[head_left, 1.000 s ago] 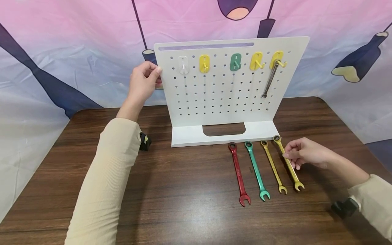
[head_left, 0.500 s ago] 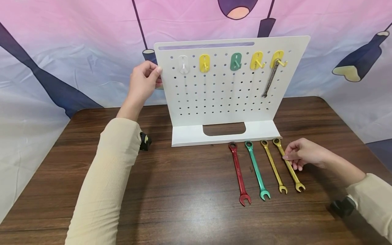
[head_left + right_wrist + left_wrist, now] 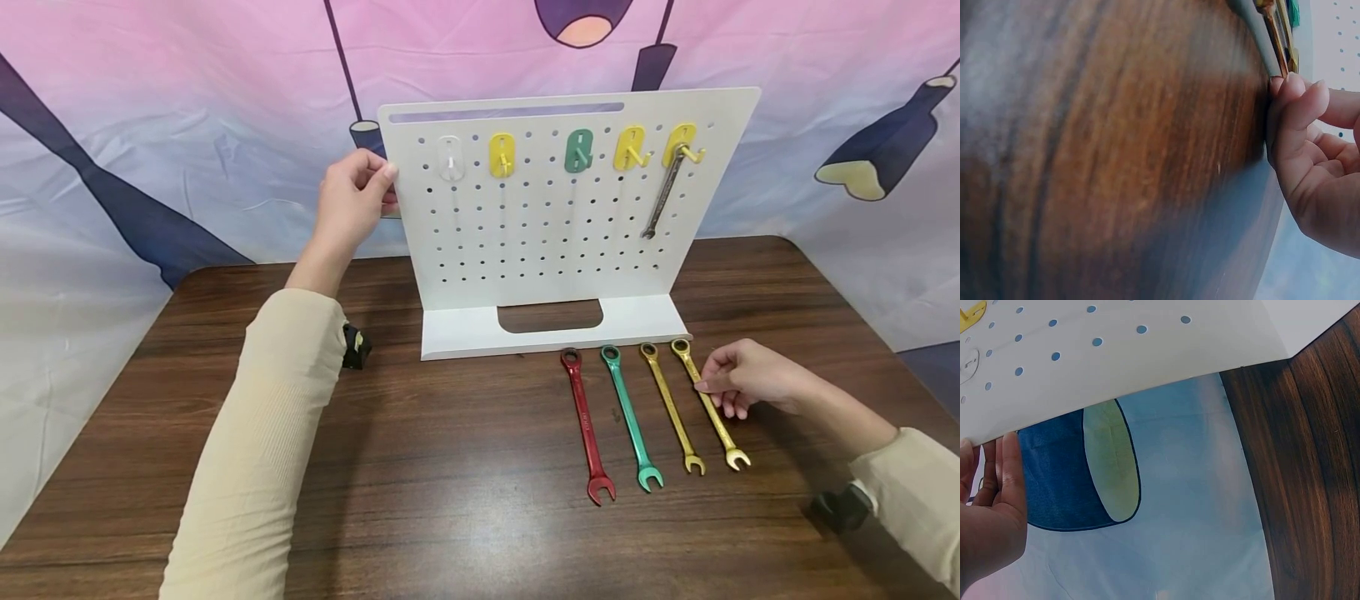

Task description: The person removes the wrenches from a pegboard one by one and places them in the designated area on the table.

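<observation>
My left hand pinches the left edge of a white pegboard between thumb and fingers. In the left wrist view, the fingers meet the board's edge. My right hand pinches the rightmost yellow combination wrench near its middle, low at the table. To its left lie another yellow wrench, a green wrench and a red wrench, roughly side by side, ring ends toward the board. The right wrist view shows the thumb and fingers against the wrench, partly hiding it.
A dark silver wrench hangs from the far-right yellow hook. Other hooks on the board are white, yellow, green and yellow again. The board's base stands on the brown wooden table, before a printed cloth.
The rightmost yellow wrench has shifted slightly toward me and to the right, its ring end a little farther from the board's base. My left hand has stayed still.
</observation>
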Tool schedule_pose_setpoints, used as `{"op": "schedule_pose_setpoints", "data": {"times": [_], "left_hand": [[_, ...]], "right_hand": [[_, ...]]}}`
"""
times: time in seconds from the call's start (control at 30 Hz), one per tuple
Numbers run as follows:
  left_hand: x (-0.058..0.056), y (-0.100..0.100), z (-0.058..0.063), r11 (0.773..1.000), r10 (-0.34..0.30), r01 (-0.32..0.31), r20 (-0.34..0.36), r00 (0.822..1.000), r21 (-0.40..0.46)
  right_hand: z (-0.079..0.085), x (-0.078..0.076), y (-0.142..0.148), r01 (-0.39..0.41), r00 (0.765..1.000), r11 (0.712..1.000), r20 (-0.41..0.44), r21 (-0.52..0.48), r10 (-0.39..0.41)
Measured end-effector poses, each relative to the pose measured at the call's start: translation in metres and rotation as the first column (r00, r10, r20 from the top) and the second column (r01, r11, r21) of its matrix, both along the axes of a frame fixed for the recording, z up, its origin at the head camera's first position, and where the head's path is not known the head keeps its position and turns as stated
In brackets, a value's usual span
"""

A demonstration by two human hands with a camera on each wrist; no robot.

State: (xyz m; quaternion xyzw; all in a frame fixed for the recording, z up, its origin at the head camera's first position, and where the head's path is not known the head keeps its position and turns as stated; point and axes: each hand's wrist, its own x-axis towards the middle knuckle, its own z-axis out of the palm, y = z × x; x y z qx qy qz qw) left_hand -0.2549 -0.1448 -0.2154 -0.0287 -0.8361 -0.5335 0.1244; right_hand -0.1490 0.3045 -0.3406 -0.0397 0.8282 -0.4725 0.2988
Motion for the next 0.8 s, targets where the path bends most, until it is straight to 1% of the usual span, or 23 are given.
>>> {"op": "schedule_pose_setpoints", "data": {"times": [0.33, 0.63, 0.8], "left_hand": [[0.0004, -0.0002, 0.0, 1.0, -0.001, 0.001, -0.004, 1.0, -0.005], [0.0009, 0.0003, 0.0003, 1.0, -0.005, 0.005, -0.005, 1.0, 0.003], [0.0007, 0.0001, 0.0001, 1.0, -0.001, 0.001, -0.006, 1.0, -0.001]], "right_hand": [[0.0003, 0.0008, 0.0012, 0.003, 1.0, 1.0, -0.003, 0.021, -0.003], [0.002, 0.0016, 0.0047, -0.015, 1.0, 0.999, 0.023, -0.033, 0.016], [0.0029, 0.0009, 0.006, -0.024, 1.0, 0.998, 0.019, -0.052, 0.025]]}}
